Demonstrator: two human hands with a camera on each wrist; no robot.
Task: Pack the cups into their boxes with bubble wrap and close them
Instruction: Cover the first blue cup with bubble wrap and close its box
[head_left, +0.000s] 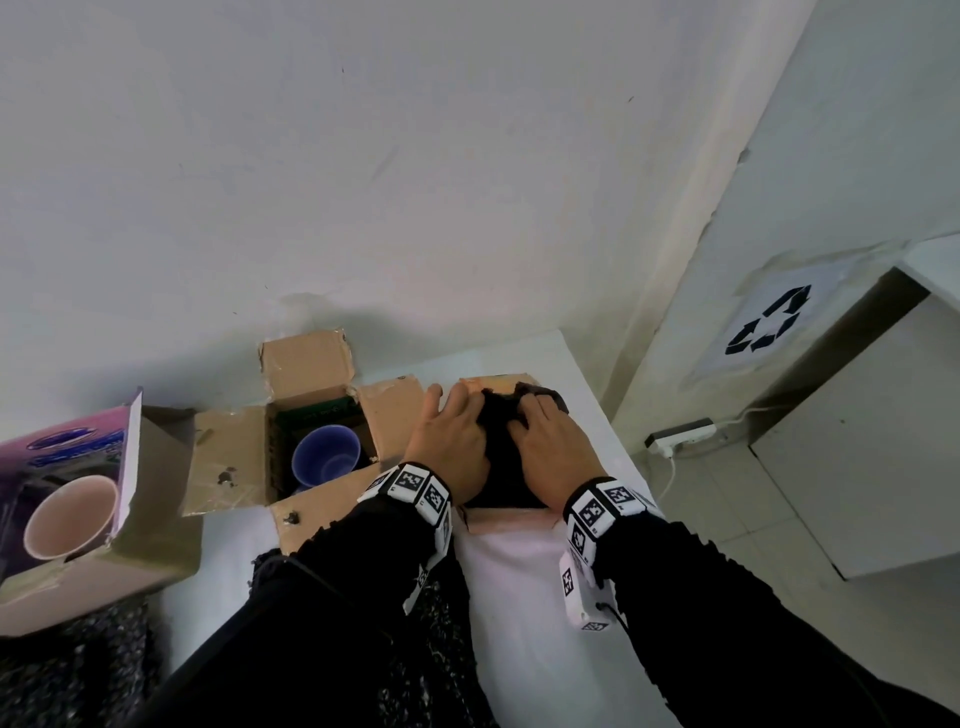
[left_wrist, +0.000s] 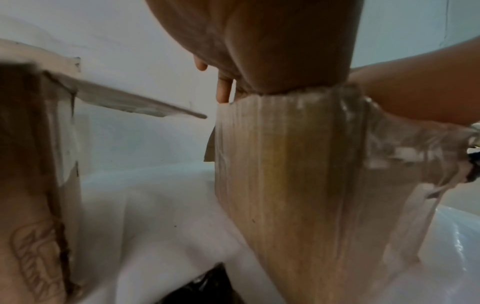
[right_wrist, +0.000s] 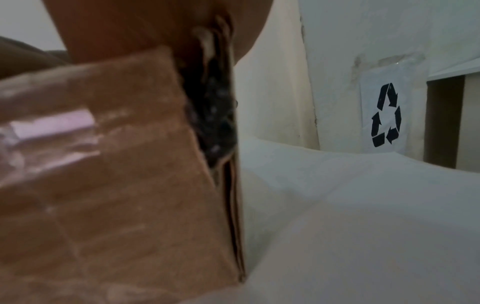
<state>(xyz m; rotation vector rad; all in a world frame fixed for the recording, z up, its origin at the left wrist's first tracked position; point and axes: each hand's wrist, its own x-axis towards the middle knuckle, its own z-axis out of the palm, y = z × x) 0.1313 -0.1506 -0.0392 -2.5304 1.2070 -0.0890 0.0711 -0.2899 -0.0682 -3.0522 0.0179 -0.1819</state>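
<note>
Both hands lie flat on a wad of black bubble wrap (head_left: 500, 457) that fills a small cardboard box (head_left: 506, 521) on the white table. My left hand (head_left: 452, 436) covers the wrap's left side and my right hand (head_left: 553, 441) its right side. From the left wrist, the left palm (left_wrist: 259, 41) sits on the box's taped wall (left_wrist: 285, 164). From the right wrist, black wrap (right_wrist: 213, 115) shows through a gap at the box's corner (right_wrist: 116, 164). No cup is visible in this box. To the left, an open cardboard box (head_left: 228, 457) holds a blue cup (head_left: 326, 456). Further left, a pink cup (head_left: 70, 517) lies in a pink-printed box (head_left: 156, 509).
More black bubble wrap (head_left: 78, 670) lies at the table's near left and under my forearms. The wall runs just behind the boxes. The table edge (head_left: 618, 441) drops off right of my right hand, with a power strip (head_left: 680, 434) on the floor, a recycling sign (head_left: 769, 319) and a white cabinet (head_left: 857, 441).
</note>
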